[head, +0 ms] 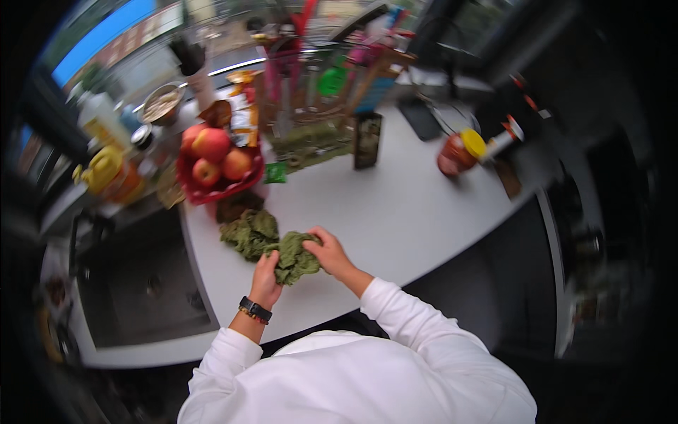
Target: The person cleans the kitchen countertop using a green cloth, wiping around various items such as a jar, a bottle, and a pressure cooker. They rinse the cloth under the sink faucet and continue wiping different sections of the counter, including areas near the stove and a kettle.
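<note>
A crumpled green cloth (297, 258) is stretched between my two hands above the white countertop (339, 206). My left hand (266, 281) grips its near left side, thumb on top. At its right edge, my right hand (328, 252) pinches the fabric between thumb and fingers. Just left of it, a second bunched green cloth (251, 233) lies on the counter and touches or joins the held one; I cannot tell which. A dark brown bundle (239, 205), blurred, sits behind that.
A red basket (228, 192) of apples stands behind the cloths, with a small green packet (275, 173) beside it. Left is a dark sink (143, 286). Farther back are a dark upright box (367, 140), a yellow-lidded jar (458, 153) and a phone-like black slab (421, 117).
</note>
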Motion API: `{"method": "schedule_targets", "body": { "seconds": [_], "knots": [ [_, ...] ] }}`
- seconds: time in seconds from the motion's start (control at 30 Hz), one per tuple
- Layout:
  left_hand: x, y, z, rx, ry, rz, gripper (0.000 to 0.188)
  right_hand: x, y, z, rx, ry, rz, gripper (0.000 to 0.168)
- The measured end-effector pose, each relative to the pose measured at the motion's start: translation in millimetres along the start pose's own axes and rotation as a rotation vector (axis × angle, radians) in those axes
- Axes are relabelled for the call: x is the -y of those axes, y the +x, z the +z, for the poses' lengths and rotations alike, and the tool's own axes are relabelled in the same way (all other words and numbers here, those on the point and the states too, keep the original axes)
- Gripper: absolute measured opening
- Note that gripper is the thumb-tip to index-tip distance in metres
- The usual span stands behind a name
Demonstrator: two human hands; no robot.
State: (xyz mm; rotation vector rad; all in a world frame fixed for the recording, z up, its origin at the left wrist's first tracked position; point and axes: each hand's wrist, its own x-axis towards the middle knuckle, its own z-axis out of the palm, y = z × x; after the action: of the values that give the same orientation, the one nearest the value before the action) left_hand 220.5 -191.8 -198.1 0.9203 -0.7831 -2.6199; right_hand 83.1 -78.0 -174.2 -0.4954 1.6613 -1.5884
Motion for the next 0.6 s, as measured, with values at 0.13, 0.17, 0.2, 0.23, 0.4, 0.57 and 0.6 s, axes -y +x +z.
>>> {"method": "schedule_targets", "body": {
  "seconds": [0.13,0.17,0.2,0.23,0.4,0.57,0.6],
  "knots": [
    [-15,-19,1,-0.099,-0.007,0.112,0.028,10,20,3,0.159,0.015,0.001,0.013],
    [-21,-27,-5,-0.166,-0.027,0.134,0.028,10,19,12,0.24,0.031,0.025,0.013],
    [-28,-30,-12,-0.19,-0.032,0.159,0.028,13,20,20,0.307,0.037,0.038,0.013],
    [-37,-37,-23,-0.214,-0.033,0.181,0.027,13,20,31,0.371,0.046,0.05,0.014],
    [-87,-93,-87,-0.294,-0.062,0.319,0.021,8,36,90,0.185,-0.516,-0.28,0.022],
    [-149,-120,-165,-0.167,-0.031,0.314,0.022,-15,81,124,-0.057,-1.15,-0.53,0.025],
    [-159,-120,-192,-0.163,-0.001,0.329,0.023,-12,78,134,-0.009,-1.087,-0.282,0.016]
  ]
}}
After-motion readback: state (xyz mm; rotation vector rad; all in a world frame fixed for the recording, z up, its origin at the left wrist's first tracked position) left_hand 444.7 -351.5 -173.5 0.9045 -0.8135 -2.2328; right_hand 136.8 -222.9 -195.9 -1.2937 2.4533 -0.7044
